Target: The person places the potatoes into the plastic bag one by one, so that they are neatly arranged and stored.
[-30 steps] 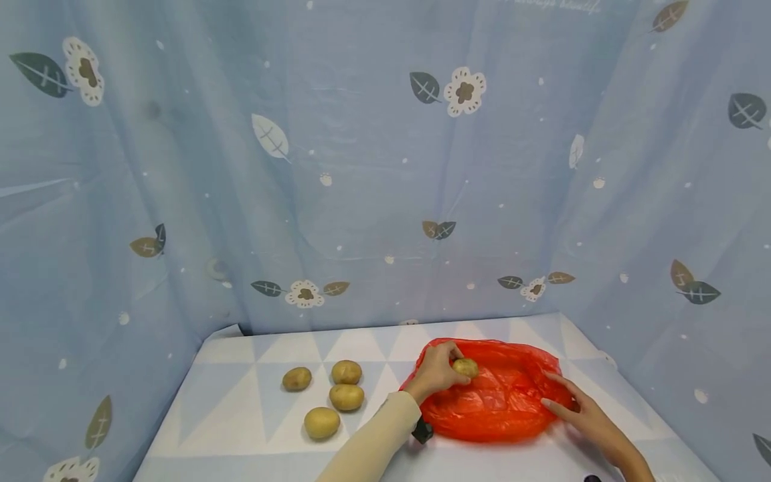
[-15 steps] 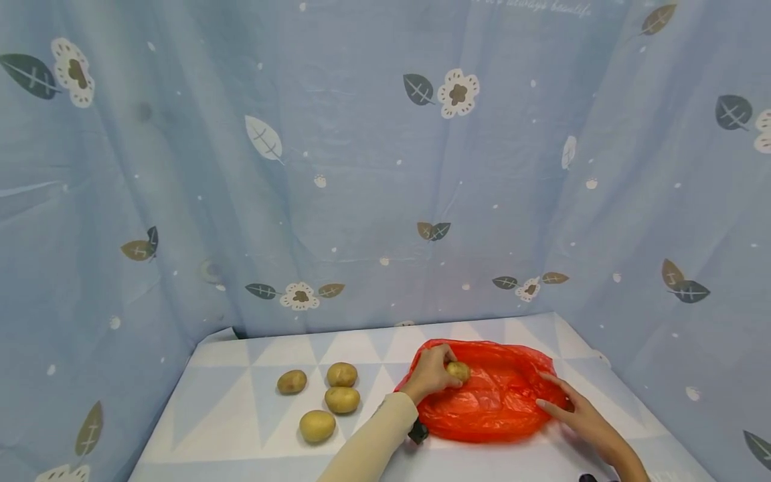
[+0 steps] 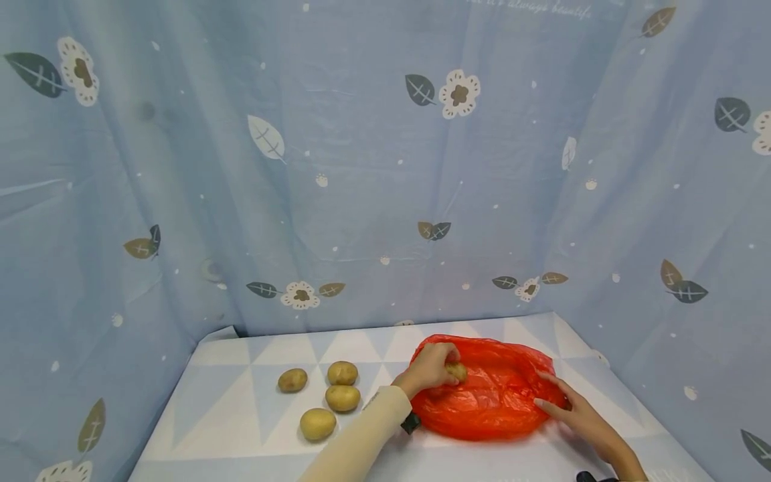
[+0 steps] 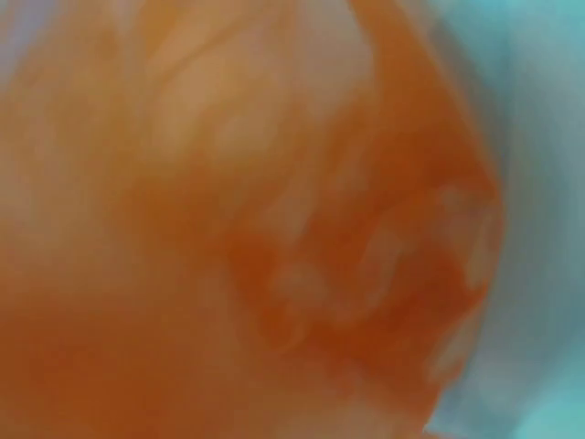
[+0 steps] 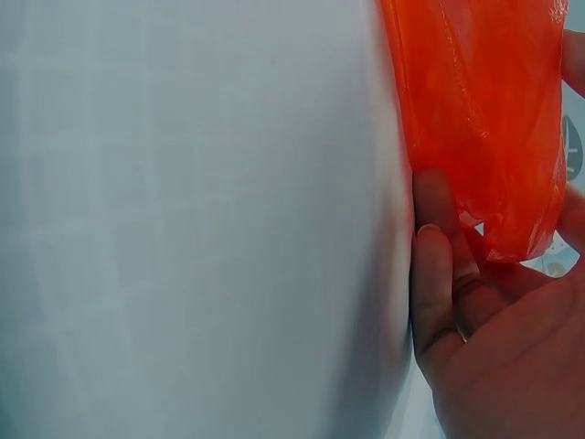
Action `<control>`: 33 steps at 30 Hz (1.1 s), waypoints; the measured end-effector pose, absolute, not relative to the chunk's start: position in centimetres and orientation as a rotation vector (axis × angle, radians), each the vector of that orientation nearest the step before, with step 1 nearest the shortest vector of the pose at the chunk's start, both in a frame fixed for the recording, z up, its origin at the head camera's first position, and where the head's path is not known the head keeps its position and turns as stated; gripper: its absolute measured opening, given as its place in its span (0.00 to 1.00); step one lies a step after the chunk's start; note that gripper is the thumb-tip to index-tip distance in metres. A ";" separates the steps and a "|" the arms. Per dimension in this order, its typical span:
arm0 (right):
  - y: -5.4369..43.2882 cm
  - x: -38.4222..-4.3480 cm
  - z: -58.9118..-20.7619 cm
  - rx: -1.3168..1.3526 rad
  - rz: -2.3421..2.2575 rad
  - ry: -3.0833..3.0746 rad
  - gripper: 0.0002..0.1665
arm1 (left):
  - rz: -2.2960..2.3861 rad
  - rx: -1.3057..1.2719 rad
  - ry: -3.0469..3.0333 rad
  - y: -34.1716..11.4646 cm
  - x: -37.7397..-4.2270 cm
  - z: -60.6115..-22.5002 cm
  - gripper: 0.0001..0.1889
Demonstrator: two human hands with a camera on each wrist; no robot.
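Observation:
My left hand (image 3: 431,367) reaches over the left side of a red plastic bag (image 3: 490,402). It pinches a small yellow potato (image 3: 458,372) just above the bag's inner surface, the fingers covering much of it. In the left wrist view the bag (image 4: 366,274) is a large blurred orange-red sheet, and the potato does not show. At the bag's right end, my right hand (image 3: 572,412) holds the edge with thumb and index finger spread. The right wrist view shows the right hand's fingers (image 5: 434,279) bent around the lower end of the crinkled bag.
Left of the bag, several potatoes lie on the patterned white and blue tablecloth (image 3: 235,428), one nearest potato (image 3: 317,424) at the front. A blue curtain (image 3: 361,167) with leaves and flowers stands behind and at both sides.
The left hand, with the potato, has shifted slightly within the bag, and less of the potato shows. The left sleeve has moved a little left. The right hand keeps its place on the bag.

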State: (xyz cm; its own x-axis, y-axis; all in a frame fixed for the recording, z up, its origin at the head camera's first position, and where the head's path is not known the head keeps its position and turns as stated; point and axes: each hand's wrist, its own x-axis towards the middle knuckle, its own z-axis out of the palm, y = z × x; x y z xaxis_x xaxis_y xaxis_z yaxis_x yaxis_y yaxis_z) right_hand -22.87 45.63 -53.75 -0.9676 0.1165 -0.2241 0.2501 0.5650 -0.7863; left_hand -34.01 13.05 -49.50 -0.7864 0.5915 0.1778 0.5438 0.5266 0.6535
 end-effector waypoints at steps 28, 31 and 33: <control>45.5 -22.8 -53.1 0.266 -1.327 2.667 0.52 | 1.362 1.200 2.480 2.1 -33.5 -45.4 0.20; 45.7 -22.9 -53.3 0.259 -1.328 2.663 0.52 | 1.363 1.166 2.494 0.2 -33.1 -45.3 0.19; 45.7 -23.0 -53.4 0.257 -1.323 2.662 0.52 | 1.357 1.159 2.504 -1.1 -32.9 -45.4 0.19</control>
